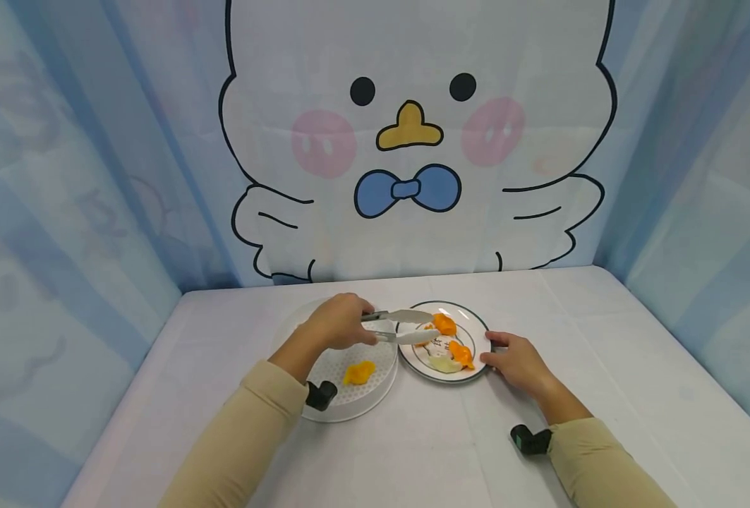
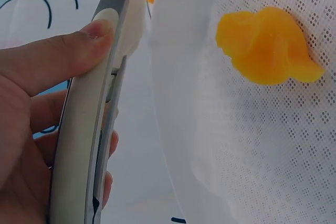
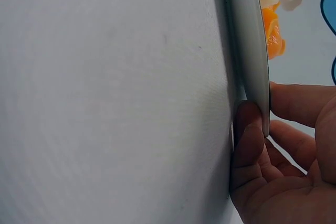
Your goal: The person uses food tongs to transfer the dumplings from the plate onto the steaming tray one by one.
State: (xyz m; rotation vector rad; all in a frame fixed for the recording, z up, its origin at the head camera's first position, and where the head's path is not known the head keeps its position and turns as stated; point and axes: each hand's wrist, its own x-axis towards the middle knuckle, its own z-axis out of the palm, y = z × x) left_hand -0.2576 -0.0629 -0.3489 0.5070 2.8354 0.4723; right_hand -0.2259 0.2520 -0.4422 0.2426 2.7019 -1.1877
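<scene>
My left hand (image 1: 341, 322) grips a pair of tongs (image 2: 84, 129) with metal edges, pale handles and white tips. The tips reach over a white dark-rimmed plate (image 1: 422, 370), beside an orange dumpling-like piece (image 1: 444, 324); whether they touch it I cannot tell. Another orange piece (image 1: 461, 355) and a pale greenish one (image 1: 444, 364) lie on the plate. My right hand (image 1: 516, 361) pinches the plate's right rim, thumb above and fingers below in the right wrist view. Under my left forearm, a yellow dumpling-like piece (image 2: 270, 45) lies in a round white perforated steamer tray (image 1: 384, 370).
The steamer tray stands directly left of the plate, their edges close together. Both rest on a white-covered table (image 1: 413, 451). Behind it hangs a curtain (image 1: 406, 240) with a cartoon bird. Black wrist cameras sit at both sleeves.
</scene>
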